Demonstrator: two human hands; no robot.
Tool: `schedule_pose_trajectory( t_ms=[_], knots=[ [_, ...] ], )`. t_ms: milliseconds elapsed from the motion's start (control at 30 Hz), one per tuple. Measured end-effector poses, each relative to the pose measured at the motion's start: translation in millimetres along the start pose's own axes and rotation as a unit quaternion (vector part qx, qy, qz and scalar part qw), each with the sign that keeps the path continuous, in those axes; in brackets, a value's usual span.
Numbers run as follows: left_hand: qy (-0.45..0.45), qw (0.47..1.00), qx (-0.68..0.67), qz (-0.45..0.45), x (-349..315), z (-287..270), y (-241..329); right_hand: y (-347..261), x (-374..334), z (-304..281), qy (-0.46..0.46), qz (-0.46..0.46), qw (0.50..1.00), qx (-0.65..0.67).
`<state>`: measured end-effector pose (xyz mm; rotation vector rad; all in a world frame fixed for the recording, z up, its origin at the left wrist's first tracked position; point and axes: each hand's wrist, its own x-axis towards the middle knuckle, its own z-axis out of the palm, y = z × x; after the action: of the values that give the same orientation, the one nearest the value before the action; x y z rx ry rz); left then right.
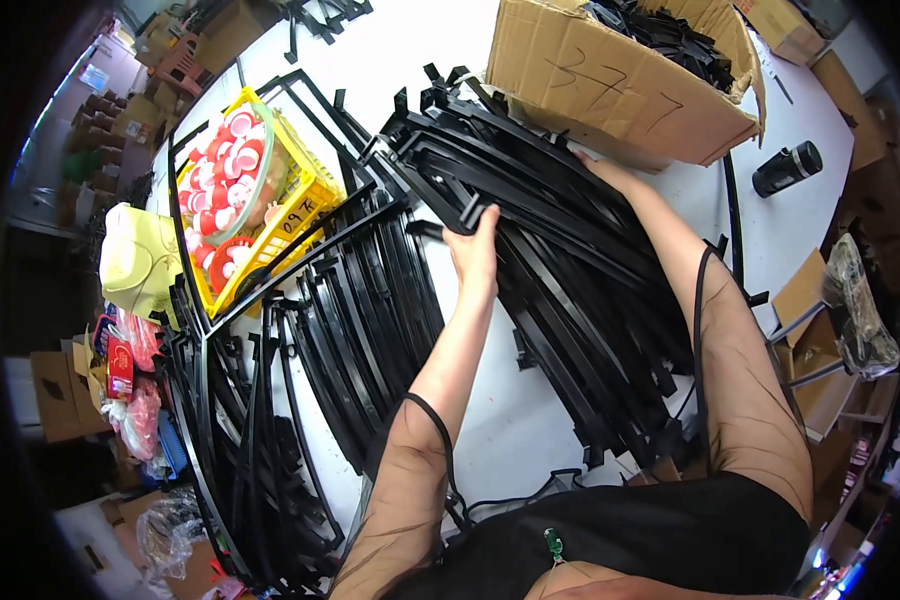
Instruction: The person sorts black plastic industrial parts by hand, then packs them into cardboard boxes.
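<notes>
A thick pile of long black plastic strips (570, 270) with small bent ends lies across the middle of the white table. My left hand (475, 252) is closed at the pile's left side, its thumb lying over a strip and the other fingers mostly hidden beneath. On the far right side of the pile, beside the cardboard box (610, 85), my right hand (602, 172) reaches in against the strips. Its fingers are largely hidden by them, so their grip does not show. More black strips (360, 330) lie in rows left of my left hand.
A yellow crate (305, 215) of red-and-white caps (220, 175) stands at the left inside a black frame of strips. The open box holds more black parts (660, 40). A black bottle (788, 168) lies at the right; a pale yellow container (135, 260) is beyond the left table edge.
</notes>
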<state>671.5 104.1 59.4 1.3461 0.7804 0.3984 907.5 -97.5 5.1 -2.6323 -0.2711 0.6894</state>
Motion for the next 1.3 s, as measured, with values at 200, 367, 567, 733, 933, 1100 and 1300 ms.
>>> schedule_pose_trajectory(
  t_ms=[200, 367, 567, 733, 933, 1100, 1300],
  knots=[
    [-0.015, 0.998, 0.053, 0.009, 98, -17, 22, -50, 40, 14, 0.064, -0.032, 0.992, 0.104],
    [-0.109, 0.989, -0.024, -0.096, 163, -48, 25, -56, 58, 25, -0.008, -0.030, 0.980, 0.198],
    [-0.083, 0.985, 0.131, -0.074, 108, -107, 46, -17, -73, -33, 0.153, -0.266, 0.952, 0.000],
    [0.019, 0.980, 0.162, 0.114, 21, -149, 13, 100, -207, -79, 0.311, 0.039, 0.949, 0.022],
    [-0.074, 0.973, 0.198, 0.096, -159, -138, -18, 159, -220, -47, 0.202, 0.124, 0.967, 0.097],
    [-0.175, 0.919, 0.335, 0.115, -256, -131, 3, 149, -201, -38, 0.258, 0.181, 0.923, 0.220],
    [-0.101, 0.911, 0.338, 0.214, -308, -176, 4, 94, -315, -41, 0.288, 0.053, 0.804, 0.517]
  ],
)
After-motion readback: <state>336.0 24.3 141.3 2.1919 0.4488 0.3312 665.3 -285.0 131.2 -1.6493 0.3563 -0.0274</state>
